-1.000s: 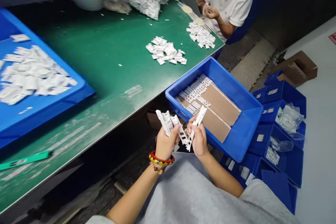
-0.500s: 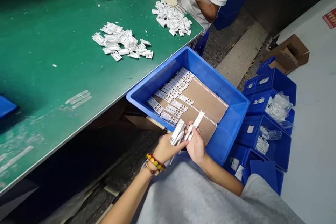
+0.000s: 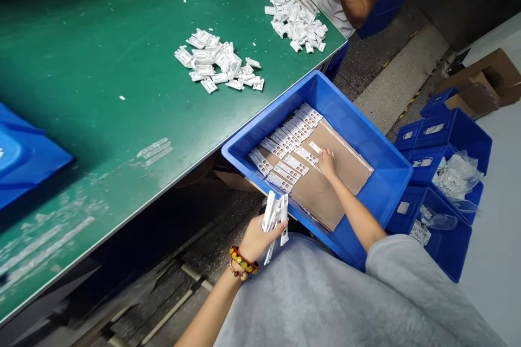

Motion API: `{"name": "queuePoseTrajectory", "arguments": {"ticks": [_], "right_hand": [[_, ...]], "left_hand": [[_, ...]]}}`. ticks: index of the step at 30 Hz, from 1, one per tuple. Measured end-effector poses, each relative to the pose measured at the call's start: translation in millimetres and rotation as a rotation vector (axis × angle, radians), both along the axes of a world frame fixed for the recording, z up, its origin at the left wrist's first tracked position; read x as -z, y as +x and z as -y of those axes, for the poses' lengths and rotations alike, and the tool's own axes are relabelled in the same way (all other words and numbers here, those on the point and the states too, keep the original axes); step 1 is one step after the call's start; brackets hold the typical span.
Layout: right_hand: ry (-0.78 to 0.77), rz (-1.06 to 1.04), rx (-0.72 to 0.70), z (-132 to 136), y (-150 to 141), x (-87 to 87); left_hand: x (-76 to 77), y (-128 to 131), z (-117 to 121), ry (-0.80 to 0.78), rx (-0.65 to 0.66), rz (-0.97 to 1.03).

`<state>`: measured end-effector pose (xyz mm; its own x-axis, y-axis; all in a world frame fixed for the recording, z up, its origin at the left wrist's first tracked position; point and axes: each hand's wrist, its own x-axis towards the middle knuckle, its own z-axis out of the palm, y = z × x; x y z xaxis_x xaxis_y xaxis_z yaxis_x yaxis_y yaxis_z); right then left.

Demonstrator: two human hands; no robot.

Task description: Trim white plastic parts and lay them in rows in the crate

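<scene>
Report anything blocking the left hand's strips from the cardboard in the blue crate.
The crate's near wall rises between the white strips in the left hand and the cardboard; the right forearm also crosses it.

Nothing legible; white bin labels (too small)

Left hand: closed around a bundle of white perforated plastic strips, which stands upright, at seven o'clock from the right hand.
Right hand: low over the cardboard sheet, fingers at a single white strip.
Laid strips: flat, side by side in rows, at ten o'clock from the right hand.
</scene>
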<state>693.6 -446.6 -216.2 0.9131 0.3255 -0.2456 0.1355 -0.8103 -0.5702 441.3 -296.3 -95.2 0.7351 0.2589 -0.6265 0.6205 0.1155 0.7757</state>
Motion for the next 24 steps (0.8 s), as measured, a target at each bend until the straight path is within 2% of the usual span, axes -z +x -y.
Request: {"name": "queuePoseTrajectory", "arguments": {"ticks": [4, 10, 14, 19, 21, 24], "right_hand": [[-0.112, 0.055, -0.179, -11, 27, 36.2], [-0.23, 0.141, -0.266, -17, 36, 64.7], [-0.249, 0.207, -0.271, -14, 38, 73.5], [-0.222, 0.274, -0.253, -10, 40, 75.3], [-0.194, 0.281, -0.295, -8, 39, 74.3], [-0.141, 0.244, -0.439, -4, 32, 73.8]], "left_hand": [[5.7, -11, -3, -0.008, -0.03, -0.045], [6.2, -14, -1, -0.011, -0.041, -0.124], [6.3, -10, 1, -0.06, -0.046, -0.123], [5.8, -8, 3, -0.05, -0.058, -0.106], [5.4, -9, 3, -0.04, -0.068, -0.113], [5.0, -11, 4, -0.053, -0.095, -0.104]]}}
